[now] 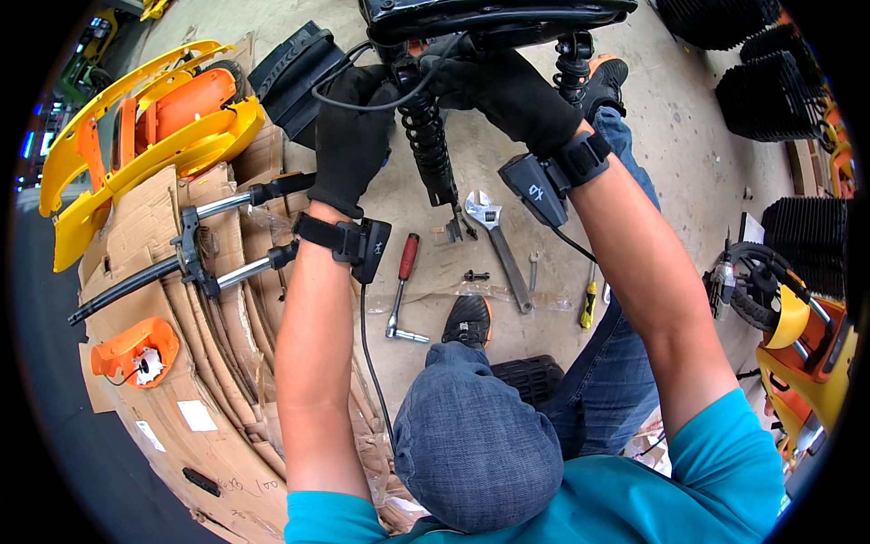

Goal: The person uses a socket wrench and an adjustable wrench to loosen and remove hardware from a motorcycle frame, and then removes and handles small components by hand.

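Note:
Both my hands wear black gloves, raised to the underside of a black vehicle frame (pixel 507 25). From the frame hangs a black coil-spring shock absorber (pixel 428 140), its lower end free above the floor. My left hand (pixel 352 136) is beside its upper end, on the left, with curled fingers; what they grip is hidden. At the shock's top mount, the fingers of my right hand (pixel 507 95) are pressed together, their contact partly covered by a black cable (pixel 372 106). A second shock absorber (pixel 572 68) stands farther right under the frame.
On the floor lie a red-handled ratchet (pixel 405 281), an adjustable wrench (pixel 503 249), a bolt (pixel 476 276), a small spanner (pixel 533 270) and a yellow screwdriver (pixel 589 306). Flattened cardboard (pixel 217 390) at left bears a fork assembly (pixel 195 245) and yellow-orange body panels (pixel 163 127).

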### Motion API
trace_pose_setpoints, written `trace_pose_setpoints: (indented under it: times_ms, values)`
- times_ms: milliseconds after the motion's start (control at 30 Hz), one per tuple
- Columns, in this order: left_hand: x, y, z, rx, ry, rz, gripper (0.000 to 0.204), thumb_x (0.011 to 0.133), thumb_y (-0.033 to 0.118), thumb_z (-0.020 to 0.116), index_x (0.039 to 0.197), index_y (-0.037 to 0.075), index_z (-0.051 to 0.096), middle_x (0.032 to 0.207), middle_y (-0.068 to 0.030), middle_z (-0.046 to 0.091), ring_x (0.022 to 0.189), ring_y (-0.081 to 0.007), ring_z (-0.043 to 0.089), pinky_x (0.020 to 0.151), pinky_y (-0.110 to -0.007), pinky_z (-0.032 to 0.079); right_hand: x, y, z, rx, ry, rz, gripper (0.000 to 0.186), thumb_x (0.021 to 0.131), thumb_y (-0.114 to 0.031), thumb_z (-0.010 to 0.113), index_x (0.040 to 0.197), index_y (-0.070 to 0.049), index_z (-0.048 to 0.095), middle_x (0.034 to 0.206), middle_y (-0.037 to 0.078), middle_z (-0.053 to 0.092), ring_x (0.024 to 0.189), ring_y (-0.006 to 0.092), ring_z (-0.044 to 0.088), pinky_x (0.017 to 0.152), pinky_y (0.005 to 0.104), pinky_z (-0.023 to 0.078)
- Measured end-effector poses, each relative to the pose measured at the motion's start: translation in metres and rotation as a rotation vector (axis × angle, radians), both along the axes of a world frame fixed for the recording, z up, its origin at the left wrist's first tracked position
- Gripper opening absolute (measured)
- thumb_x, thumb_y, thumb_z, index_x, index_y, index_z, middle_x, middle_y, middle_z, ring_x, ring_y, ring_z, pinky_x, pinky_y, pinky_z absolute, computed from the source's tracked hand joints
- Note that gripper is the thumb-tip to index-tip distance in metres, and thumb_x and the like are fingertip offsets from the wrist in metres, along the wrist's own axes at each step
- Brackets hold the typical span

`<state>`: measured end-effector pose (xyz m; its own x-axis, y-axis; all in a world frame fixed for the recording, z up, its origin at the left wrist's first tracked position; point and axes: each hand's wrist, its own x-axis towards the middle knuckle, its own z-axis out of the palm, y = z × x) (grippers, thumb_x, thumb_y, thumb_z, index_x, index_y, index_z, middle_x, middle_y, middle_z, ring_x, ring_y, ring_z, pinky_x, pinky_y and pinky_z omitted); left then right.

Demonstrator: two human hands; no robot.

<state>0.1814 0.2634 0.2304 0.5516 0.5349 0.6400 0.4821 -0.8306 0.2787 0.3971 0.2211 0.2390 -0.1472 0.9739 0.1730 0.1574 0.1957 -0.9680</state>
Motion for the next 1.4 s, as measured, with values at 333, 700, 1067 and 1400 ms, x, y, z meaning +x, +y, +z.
trace_pose_setpoints:
  times_ms: [333,700,1067,1400]
  values:
    - [0.003,-0.004,-0.001,0.059,0.072,0.036,0.016,0.088,0.008,0.059,0.102,0.0,0.063,0.091,-0.0122,0.062,0.08,-0.0266,0.062,0.069,-0.037,0.049,-0.006,0.0,-0.003,-0.053,0.168,-0.013,0.026,0.092,-0.011,0.06,0.116,-0.003,0.06,0.108,0.008,0.065,0.099,0.0147,0.063,0.085,0.0287,0.053]
    - [0.008,-0.009,0.001,-0.209,-0.176,0.029,0.016,0.086,0.007,0.059,0.1,0.0,0.063,0.089,-0.0135,0.065,0.08,-0.0277,0.063,0.072,-0.035,0.049,-0.007,0.002,-0.001,0.137,-0.159,-0.129,0.018,0.088,-0.013,0.065,0.103,-0.003,0.064,0.094,0.01,0.067,0.084,0.0179,0.064,0.078,0.0306,0.053]
    - [0.009,-0.017,-0.001,-0.566,-0.394,0.008,0.019,0.086,0.009,0.06,0.103,0.0,0.063,0.09,-0.0119,0.064,0.076,-0.0212,0.062,0.066,-0.031,0.049,-0.007,-0.003,0.0,-0.121,0.037,-0.078,0.022,0.095,-0.022,0.057,0.106,-0.002,0.06,0.09,0.005,0.062,0.079,0.0113,0.061,0.07,0.0244,0.052]
    - [0.003,-0.007,0.004,-0.224,-0.128,-0.005,0.013,0.087,0.008,0.058,0.097,0.0,0.062,0.086,-0.0124,0.063,0.077,-0.0255,0.061,0.069,-0.035,0.048,-0.006,0.002,-0.008,-0.039,0.262,-0.011,0.015,0.09,-0.013,0.063,0.099,-0.002,0.065,0.08,0.006,0.065,0.069,0.0115,0.062,0.064,0.026,0.051]
